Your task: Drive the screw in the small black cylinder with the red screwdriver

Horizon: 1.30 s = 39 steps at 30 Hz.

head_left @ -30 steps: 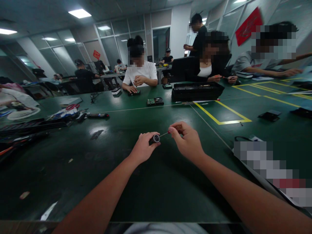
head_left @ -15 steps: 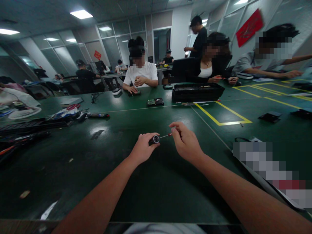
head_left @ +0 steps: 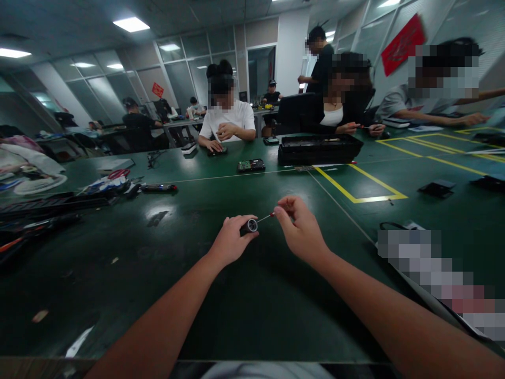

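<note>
Above the green table (head_left: 252, 295), my left hand (head_left: 232, 239) is wrapped round a dark cylindrical part (head_left: 250, 227) with a pale ring at its end facing me. To its right, my right hand (head_left: 298, 223) pinches the red handle of a thin screwdriver (head_left: 265, 218). The metal shaft slants down to the left and its tip meets the upper right edge of the ringed end. Whether the tip sits in a screw is too small to tell.
A long black housing (head_left: 320, 150) and a green circuit board device (head_left: 251, 165) lie farther back. Tools and cables (head_left: 112, 183) are heaped at the left, near a dark pen-like tool (head_left: 159, 188). A sheet (head_left: 434, 279) lies at the right. Several people sit beyond.
My right hand has shifted slightly up, and the screwdriver handle has moved up and left with it, its fingers curled a little differently. My left hand and the cylindrical part have barely moved.
</note>
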### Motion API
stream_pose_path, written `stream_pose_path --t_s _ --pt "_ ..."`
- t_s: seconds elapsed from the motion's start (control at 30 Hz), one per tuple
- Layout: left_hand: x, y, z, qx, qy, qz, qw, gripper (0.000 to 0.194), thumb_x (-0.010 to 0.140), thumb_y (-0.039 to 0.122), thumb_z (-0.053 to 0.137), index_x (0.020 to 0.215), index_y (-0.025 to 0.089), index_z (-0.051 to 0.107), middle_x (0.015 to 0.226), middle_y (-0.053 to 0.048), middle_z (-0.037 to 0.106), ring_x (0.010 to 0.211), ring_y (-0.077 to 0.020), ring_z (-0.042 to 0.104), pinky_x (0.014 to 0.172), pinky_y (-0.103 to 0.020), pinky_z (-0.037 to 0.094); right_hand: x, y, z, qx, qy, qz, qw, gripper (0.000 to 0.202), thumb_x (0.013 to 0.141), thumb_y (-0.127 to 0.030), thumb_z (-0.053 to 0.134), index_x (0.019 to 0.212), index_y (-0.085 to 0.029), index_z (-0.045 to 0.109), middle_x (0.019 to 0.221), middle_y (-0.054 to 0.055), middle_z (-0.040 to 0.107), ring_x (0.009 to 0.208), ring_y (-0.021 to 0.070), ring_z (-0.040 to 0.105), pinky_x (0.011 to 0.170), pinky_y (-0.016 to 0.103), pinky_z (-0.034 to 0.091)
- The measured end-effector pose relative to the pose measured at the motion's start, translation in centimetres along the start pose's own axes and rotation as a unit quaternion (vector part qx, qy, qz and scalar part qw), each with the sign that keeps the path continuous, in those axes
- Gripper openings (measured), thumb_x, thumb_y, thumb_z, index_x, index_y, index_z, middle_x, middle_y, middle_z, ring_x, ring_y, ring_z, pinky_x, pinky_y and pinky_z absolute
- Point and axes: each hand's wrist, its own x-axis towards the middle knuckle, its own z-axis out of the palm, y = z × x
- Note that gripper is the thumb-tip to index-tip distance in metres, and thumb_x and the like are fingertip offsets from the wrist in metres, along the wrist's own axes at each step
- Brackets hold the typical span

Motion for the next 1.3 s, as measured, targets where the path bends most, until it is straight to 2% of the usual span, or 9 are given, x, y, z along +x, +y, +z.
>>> stream_pose_path --t_s 0.1,0.2,0.27,0.4,0.73,0.93,1.03,1.17,1.3 --pt "-0.1 0.3 -0.2 0.007 -0.009 0.042 0.999 0.034 0.089 0.023 0.069 0.122 0.029 0.065 0.117 -0.003 0.068 0.113 -0.0253 0.058 0.114 -0.054 0.028 0.5 0.8 0.2 0.130 0.035 0.086 0.987 0.024 0.094 -0.044 0.051 0.089 -0.022 0.059 0.076 0.004 0.065 0.070 0.0194 0.063 0.068 0.036 0.052" --pt "0.0 0.3 -0.3 0.017 -0.005 0.037 0.999 0.033 0.090 0.024 0.067 0.122 0.029 0.065 0.118 -0.003 0.068 0.114 -0.0258 0.057 0.116 -0.056 0.025 0.9 1.6 0.2 0.198 0.083 0.149 0.965 0.027 0.093 -0.046 0.051 0.081 -0.022 0.056 0.068 0.000 0.058 0.059 0.0158 0.056 0.062 0.034 0.052" --pt "0.2 0.1 -0.2 0.018 -0.005 0.014 1.000 0.034 0.089 0.024 0.068 0.123 0.029 0.065 0.116 -0.004 0.068 0.111 -0.0261 0.059 0.112 -0.054 0.030 0.9 1.8 0.1 0.179 0.094 0.137 0.970 0.026 0.093 -0.046 0.052 0.084 -0.022 0.057 0.072 0.000 0.060 0.063 0.0159 0.058 0.063 0.033 0.052" --pt "0.2 -0.1 -0.1 0.016 -0.004 0.011 1.000 0.035 0.088 0.024 0.070 0.122 0.028 0.065 0.112 -0.003 0.069 0.106 -0.0259 0.059 0.105 -0.049 0.037 0.4 1.0 0.2 0.122 0.073 0.087 0.986 0.025 0.095 -0.045 0.051 0.092 -0.022 0.058 0.077 0.002 0.064 0.070 0.0177 0.061 0.066 0.034 0.051" --pt "0.0 0.1 0.0 0.025 0.000 0.006 1.000 0.037 0.087 0.027 0.071 0.124 0.029 0.065 0.109 -0.003 0.068 0.102 -0.0252 0.058 0.100 -0.047 0.039 -0.3 0.3 0.1 0.020 0.027 0.013 0.999 0.022 0.100 -0.041 0.047 0.095 -0.022 0.057 0.080 0.002 0.064 0.073 0.0184 0.062 0.069 0.033 0.047" --pt "0.0 0.1 -0.1 0.026 -0.010 0.006 1.000 0.036 0.087 0.027 0.071 0.123 0.030 0.066 0.109 -0.002 0.068 0.105 -0.0253 0.059 0.109 -0.052 0.032 -0.4 -0.1 -0.2 -0.053 0.004 -0.031 0.998 0.019 0.100 -0.036 0.046 0.095 -0.022 0.057 0.079 0.002 0.066 0.073 0.0186 0.064 0.067 0.032 0.045" --pt "0.1 -0.1 0.0 0.029 -0.002 -0.017 0.999 0.037 0.086 0.026 0.072 0.122 0.029 0.066 0.111 -0.002 0.068 0.106 -0.0253 0.060 0.109 -0.053 0.032 -0.3 -0.4 -0.3 -0.098 0.017 -0.063 0.993 0.017 0.100 -0.033 0.046 0.093 -0.021 0.057 0.078 0.003 0.066 0.071 0.0185 0.064 0.066 0.031 0.044" --pt "0.3 -0.4 0.0 0.019 0.024 -0.056 0.998 0.033 0.085 0.024 0.072 0.118 0.026 0.068 0.106 -0.003 0.069 0.099 -0.0238 0.061 0.097 -0.045 0.043 -0.2 -0.4 -0.4 -0.107 0.050 -0.071 0.990 0.019 0.099 -0.034 0.047 0.093 -0.021 0.058 0.080 0.004 0.067 0.072 0.0189 0.065 0.067 0.031 0.046" --pt "0.4 -0.3 -0.2 -0.014 0.066 -0.075 0.995 0.024 0.086 0.024 0.070 0.110 0.022 0.068 0.109 -0.005 0.067 0.101 -0.0225 0.062 0.091 -0.037 0.048 -0.2 -0.4 -0.3 -0.091 0.045 -0.061 0.993 0.022 0.097 -0.038 0.053 0.105 -0.020 0.064 0.086 0.004 0.072 0.078 0.0196 0.069 0.072 0.031 0.049"
